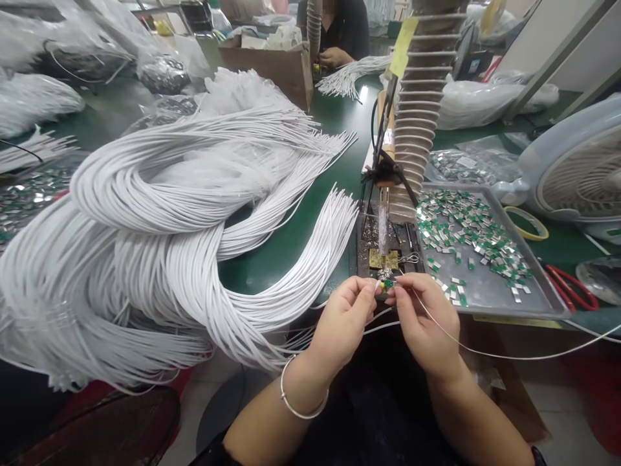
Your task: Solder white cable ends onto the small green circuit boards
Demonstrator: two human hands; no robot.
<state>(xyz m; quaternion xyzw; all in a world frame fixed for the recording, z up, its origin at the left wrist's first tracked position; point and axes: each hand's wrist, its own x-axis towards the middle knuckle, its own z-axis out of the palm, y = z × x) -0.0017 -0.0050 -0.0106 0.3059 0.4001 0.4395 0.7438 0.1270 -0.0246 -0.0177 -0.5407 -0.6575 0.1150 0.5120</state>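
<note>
1. At twelve o'clock from our fingertips stands the upright soldering iron (383, 223); just below it, between our hands, sits a small green board (389, 283) beside a white cable end (378, 285).
2. Our left hand (343, 318) is pinched closed on that cable end. Our right hand (429, 323) is closed on a thin strand (485, 354), which sags away towards three o'clock; whether its tips also grip the board we cannot tell.
3. We judge the board light, stiff and easily flipped: take it by its edges, on the six o'clock side, away from heat.
4. The cable should be limp yet springy, like the white bundle (286, 291) at nine o'clock; hold its smooth jacket just behind the tip.
5. Loose boards (466, 223) in the tray (541, 301) at two o'clock look thin and hard; lift one by its edges.
</note>
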